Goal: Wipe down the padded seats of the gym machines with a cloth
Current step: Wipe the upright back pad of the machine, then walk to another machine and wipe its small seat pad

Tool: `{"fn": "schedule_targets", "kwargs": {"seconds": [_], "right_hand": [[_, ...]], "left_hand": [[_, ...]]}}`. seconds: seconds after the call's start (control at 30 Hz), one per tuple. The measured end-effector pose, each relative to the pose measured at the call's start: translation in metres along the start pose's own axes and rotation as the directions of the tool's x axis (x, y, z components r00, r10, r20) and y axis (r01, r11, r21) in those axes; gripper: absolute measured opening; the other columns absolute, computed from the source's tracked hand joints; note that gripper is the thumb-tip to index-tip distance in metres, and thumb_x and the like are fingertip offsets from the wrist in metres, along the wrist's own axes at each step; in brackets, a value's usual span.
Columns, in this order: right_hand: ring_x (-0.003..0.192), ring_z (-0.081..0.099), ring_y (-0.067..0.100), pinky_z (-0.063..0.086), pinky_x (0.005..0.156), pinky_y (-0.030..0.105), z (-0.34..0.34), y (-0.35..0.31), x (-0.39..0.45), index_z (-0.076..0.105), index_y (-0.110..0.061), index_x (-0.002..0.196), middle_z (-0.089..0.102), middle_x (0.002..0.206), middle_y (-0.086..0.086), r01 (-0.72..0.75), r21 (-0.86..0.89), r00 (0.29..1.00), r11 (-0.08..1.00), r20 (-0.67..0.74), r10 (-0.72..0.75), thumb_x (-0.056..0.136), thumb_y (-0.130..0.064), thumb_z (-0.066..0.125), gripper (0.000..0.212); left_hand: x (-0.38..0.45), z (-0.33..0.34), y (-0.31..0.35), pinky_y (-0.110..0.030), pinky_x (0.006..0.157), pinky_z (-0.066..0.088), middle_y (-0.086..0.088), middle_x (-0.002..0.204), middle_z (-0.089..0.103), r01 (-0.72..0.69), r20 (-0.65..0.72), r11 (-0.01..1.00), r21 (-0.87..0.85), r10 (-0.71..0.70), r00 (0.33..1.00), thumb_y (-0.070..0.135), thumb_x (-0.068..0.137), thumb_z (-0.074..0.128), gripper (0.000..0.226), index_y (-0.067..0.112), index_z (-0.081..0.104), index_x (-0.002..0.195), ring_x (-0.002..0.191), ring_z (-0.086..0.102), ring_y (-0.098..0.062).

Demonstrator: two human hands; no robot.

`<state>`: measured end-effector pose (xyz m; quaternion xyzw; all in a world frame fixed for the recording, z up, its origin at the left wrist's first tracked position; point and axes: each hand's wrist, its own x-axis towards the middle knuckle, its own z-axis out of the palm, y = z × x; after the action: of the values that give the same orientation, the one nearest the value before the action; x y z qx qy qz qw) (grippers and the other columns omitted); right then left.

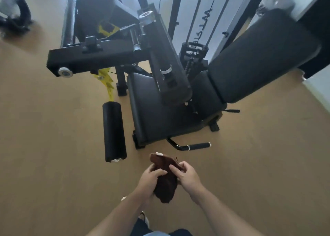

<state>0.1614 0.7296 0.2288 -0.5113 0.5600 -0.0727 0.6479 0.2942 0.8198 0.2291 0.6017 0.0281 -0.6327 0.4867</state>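
Note:
A dark brown cloth (165, 178) with a small white tag is bunched between both hands, low in the middle of the view. My left hand (149, 180) grips its left side and my right hand (187, 175) pinches its right edge. Ahead of them stands a black gym machine with a padded seat (150, 110), partly covered by a black lever arm (169, 71). Its long padded backrest (259, 60) slants up to the right. The hands are in the air, short of the seat and not touching it.
A black foam leg roller (114, 132) sticks out at the seat's left. A grip handle (196, 146) juts from the seat's front. Yellow adjuster plates (107, 83) and cables with a weight stack (194, 55) sit behind. Tan floor (53, 146) surrounds the machine.

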Motion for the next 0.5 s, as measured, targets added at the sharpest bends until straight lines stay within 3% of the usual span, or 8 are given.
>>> {"fn": "schedule_targets", "kwargs": {"seconds": [0.07, 0.13, 0.23, 0.3, 0.37, 0.43, 0.5], "right_hand": [[0.072, 0.062, 0.019, 0.054, 0.065, 0.032, -0.019, 0.014, -0.016, 0.056, -0.011, 0.084, 0.065, 0.074, 0.004, 0.063, -0.008, 0.996, 0.998, -0.062, -0.063, 0.091, -0.031, 0.075, 0.029], [0.065, 0.051, 0.01, 0.041, 0.057, 0.018, -0.038, 0.028, -0.036, 0.053, -0.012, 0.081, 0.056, 0.068, -0.003, 0.142, 0.005, 0.982, 0.99, -0.13, -0.14, 0.093, -0.023, 0.075, 0.027], [0.06, 0.049, 0.005, 0.04, 0.057, 0.017, -0.074, 0.051, -0.069, 0.055, -0.009, 0.08, 0.057, 0.067, -0.004, 0.206, 0.042, 0.959, 0.978, -0.205, -0.193, 0.09, -0.015, 0.077, 0.025], [0.06, 0.053, 0.005, 0.044, 0.059, 0.024, -0.102, 0.07, -0.092, 0.057, -0.014, 0.08, 0.062, 0.067, -0.007, 0.214, 0.019, 0.952, 0.977, -0.226, -0.205, 0.088, -0.015, 0.078, 0.022], [0.067, 0.066, 0.011, 0.055, 0.068, 0.038, -0.132, 0.089, -0.115, 0.059, -0.026, 0.078, 0.073, 0.074, -0.006, 0.208, 0.004, 0.949, 0.978, -0.245, -0.201, 0.083, -0.024, 0.079, 0.021], [0.081, 0.073, 0.023, 0.059, 0.078, 0.047, -0.163, 0.106, -0.14, 0.059, -0.035, 0.077, 0.077, 0.086, -0.003, 0.213, 0.008, 0.939, 0.977, -0.277, -0.202, 0.08, -0.031, 0.078, 0.02], [0.087, 0.073, 0.023, 0.056, 0.083, 0.043, -0.196, 0.121, -0.161, 0.059, -0.037, 0.078, 0.077, 0.088, -0.003, 0.216, 0.001, 0.924, 0.976, -0.323, -0.204, 0.083, -0.032, 0.079, 0.021]], "left_hand": [[-0.001, 0.022, -0.017, -0.052, 0.093, 0.057, -0.013, 0.106, 0.076, -0.007, -0.035, 0.997, 0.074, 0.01, 0.999, 0.011, 0.083, 0.071, 0.039, 0.018, 0.066, 0.121, 0.1, 0.071, -0.034], [-0.005, 0.043, -0.036, -0.052, 0.093, 0.057, -0.01, 0.11, 0.074, -0.024, -0.109, 0.987, 0.162, 0.042, 0.993, 0.012, 0.079, 0.075, 0.049, 0.02, 0.062, 0.125, 0.101, 0.07, -0.032], [-0.015, 0.077, -0.063, -0.05, 0.105, 0.049, -0.008, 0.137, 0.058, -0.036, -0.179, 0.937, 0.347, 0.104, 0.978, 0.013, 0.076, 0.08, 0.085, 0.026, 0.039, 0.149, 0.12, 0.059, -0.032], [-0.023, 0.103, -0.082, -0.047, 0.111, 0.042, -0.009, 0.151, 0.044, -0.068, -0.135, 0.873, 0.484, 0.151, 0.979, 0.012, 0.075, 0.082, 0.101, 0.026, 0.025, 0.157, 0.135, 0.048, -0.032], [-0.031, 0.131, -0.098, -0.041, 0.11, 0.042, -0.006, 0.152, 0.045, -0.13, -0.02, 0.769, 0.626, 0.182, 0.983, 0.015, 0.071, 0.086, 0.097, 0.027, 0.036, 0.153, 0.136, 0.046, -0.026], [-0.038, 0.162, -0.112, -0.03, 0.094, 0.047, -0.002, 0.134, 0.061, -0.178, 0.127, 0.64, 0.747, 0.126, 0.984, 0.024, 0.068, 0.089, 0.076, 0.025, 0.056, 0.137, 0.122, 0.056, -0.019], [-0.045, 0.194, -0.121, -0.022, 0.078, 0.046, 0.003, 0.111, 0.071, -0.235, 0.256, 0.584, 0.777, 0.049, 0.966, 0.024, 0.069, 0.089, 0.052, 0.021, 0.067, 0.115, 0.106, 0.064, -0.017]]}}
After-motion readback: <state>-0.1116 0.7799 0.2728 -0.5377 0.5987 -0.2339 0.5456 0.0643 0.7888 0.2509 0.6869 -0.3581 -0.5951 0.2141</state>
